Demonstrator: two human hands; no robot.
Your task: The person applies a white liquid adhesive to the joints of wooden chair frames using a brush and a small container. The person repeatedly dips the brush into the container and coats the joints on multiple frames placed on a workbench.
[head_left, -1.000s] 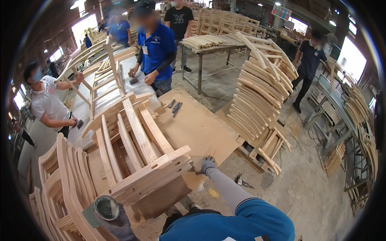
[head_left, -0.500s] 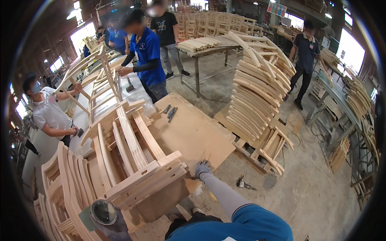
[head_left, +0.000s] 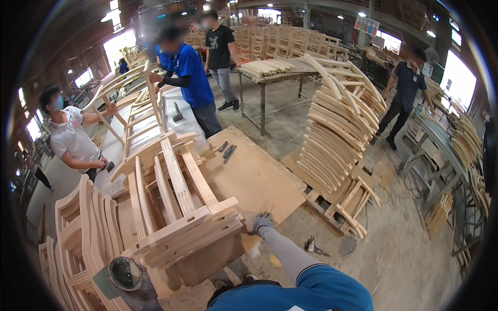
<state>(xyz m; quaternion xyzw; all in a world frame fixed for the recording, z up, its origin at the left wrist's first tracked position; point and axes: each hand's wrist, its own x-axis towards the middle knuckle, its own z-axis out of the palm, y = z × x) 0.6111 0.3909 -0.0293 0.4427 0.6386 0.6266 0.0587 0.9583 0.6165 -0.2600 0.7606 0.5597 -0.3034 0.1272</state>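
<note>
My right hand (head_left: 263, 222) wears a grey glove and rests at the near edge of a brown board-topped table (head_left: 249, 176). Its fingers lie apart on the board, holding nothing. At the lower left, my left hand (head_left: 142, 293), in a dark glove, is around a round, dark-rimmed object (head_left: 125, 273) with a glassy top; its exact kind is unclear. A flat green piece (head_left: 105, 282) shows beside that object. Between my hands lies a stack of pale wooden chair frames (head_left: 181, 228), with curved slats and slotted rails.
Curved wooden parts (head_left: 337, 140) stand stacked beyond the table on the right. Dark tools (head_left: 228, 151) lie on the board, and a metal tool (head_left: 315, 246) is on the floor. Co-workers in white (head_left: 75, 137) and blue (head_left: 192, 78) handle a chair frame (head_left: 140, 111).
My view has tilted up slightly, so the scene sits lower. The blue-shirted co-worker leans further over the chair frame. My right hand stays at the board's edge.
</note>
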